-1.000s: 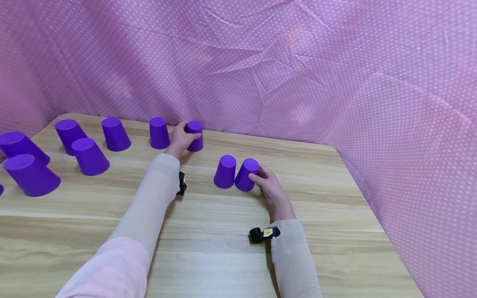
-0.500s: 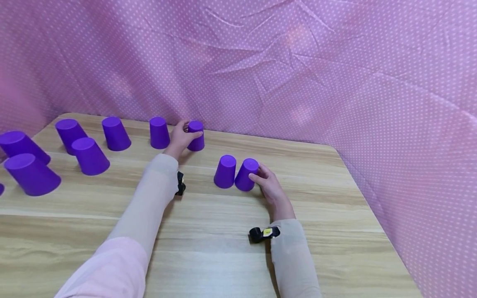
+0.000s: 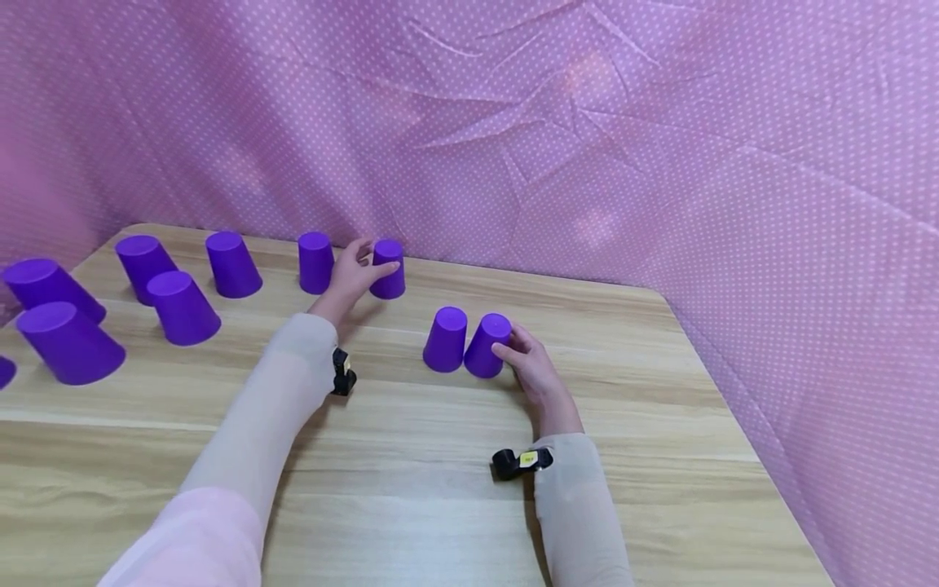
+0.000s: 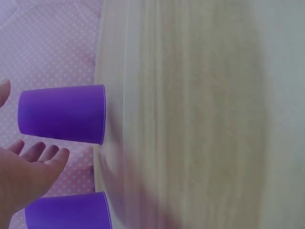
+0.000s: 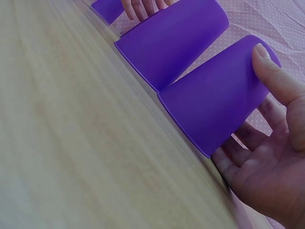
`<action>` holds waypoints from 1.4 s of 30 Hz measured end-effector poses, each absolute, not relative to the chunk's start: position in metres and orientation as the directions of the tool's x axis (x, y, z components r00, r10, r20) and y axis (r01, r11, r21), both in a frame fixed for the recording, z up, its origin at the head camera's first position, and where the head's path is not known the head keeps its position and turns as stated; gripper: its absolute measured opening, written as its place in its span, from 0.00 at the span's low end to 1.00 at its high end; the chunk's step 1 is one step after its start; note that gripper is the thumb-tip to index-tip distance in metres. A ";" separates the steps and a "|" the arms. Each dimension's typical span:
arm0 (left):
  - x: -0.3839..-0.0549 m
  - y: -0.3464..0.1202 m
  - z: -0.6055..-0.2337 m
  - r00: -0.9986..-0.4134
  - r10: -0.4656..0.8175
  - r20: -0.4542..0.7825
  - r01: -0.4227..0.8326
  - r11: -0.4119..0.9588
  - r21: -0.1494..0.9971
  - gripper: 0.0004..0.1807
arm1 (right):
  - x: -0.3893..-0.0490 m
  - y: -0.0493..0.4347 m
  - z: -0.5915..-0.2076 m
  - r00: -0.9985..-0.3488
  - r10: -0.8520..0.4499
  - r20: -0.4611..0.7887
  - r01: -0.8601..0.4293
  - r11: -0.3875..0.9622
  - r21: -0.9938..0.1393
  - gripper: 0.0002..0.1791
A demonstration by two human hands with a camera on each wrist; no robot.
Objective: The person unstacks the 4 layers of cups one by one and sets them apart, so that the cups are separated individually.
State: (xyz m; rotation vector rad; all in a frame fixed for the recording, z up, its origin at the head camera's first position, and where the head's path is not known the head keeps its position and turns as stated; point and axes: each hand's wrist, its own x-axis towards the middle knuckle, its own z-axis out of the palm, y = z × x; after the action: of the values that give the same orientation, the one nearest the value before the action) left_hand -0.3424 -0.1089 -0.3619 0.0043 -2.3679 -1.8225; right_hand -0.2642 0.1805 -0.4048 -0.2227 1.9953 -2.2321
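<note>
Upside-down on the table's far side stands a purple cup [image 3: 389,284]. My left hand [image 3: 350,273] is around its left side, thumb in front. The left wrist view shows loosely spread fingers [image 4: 57,160] and a gap between them and that cup [image 4: 62,114]. Nearer the middle, my right hand [image 3: 537,371] holds another inverted purple cup [image 3: 484,350] from the right. Its thumb [image 5: 269,71] presses near the cup's base, with the other fingers behind. This cup's rim meets the rim of a neighbouring purple cup [image 5: 171,43] to its left.
Several more inverted purple cups stand to the left, among them one [image 3: 315,265] just left of my left hand and another [image 3: 183,310] further out. A pink dotted cloth [image 3: 513,122] hangs behind the wooden table [image 3: 411,489] and along its right side.
My left hand has eased back to the left from its cup, and the left forearm has shifted left. My right hand stays on its cup. The head view has moved slightly.
</note>
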 end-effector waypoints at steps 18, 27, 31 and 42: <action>-0.314 -0.133 -0.369 -0.983 -0.017 0.182 0.172 0.257 0.951 0.41 | -0.262 0.180 -0.406 -0.986 -0.167 0.019 0.001 -0.117 -0.993 0.28; -0.293 -0.126 -0.371 -0.978 0.082 0.192 0.207 0.270 0.940 0.40 | -0.263 0.178 -0.406 -0.985 -0.170 0.021 -0.001 -0.117 -0.993 0.28; -0.286 -0.115 -0.371 -0.969 0.139 0.204 0.234 0.245 0.941 0.39 | -0.263 0.176 -0.406 -0.986 -0.168 0.015 0.006 -0.122 -0.992 0.28; -0.275 -0.092 -0.370 -0.941 0.267 0.208 0.266 0.202 0.943 0.38 | -0.266 0.175 -0.405 -0.982 -0.188 0.012 0.013 -0.132 -0.991 0.28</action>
State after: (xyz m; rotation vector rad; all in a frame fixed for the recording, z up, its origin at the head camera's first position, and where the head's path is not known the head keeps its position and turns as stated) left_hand -0.2751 -0.0921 -0.3700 -0.5403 -2.4362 -1.9108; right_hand -0.2660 0.1745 -0.4054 -0.2016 1.9755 -2.2580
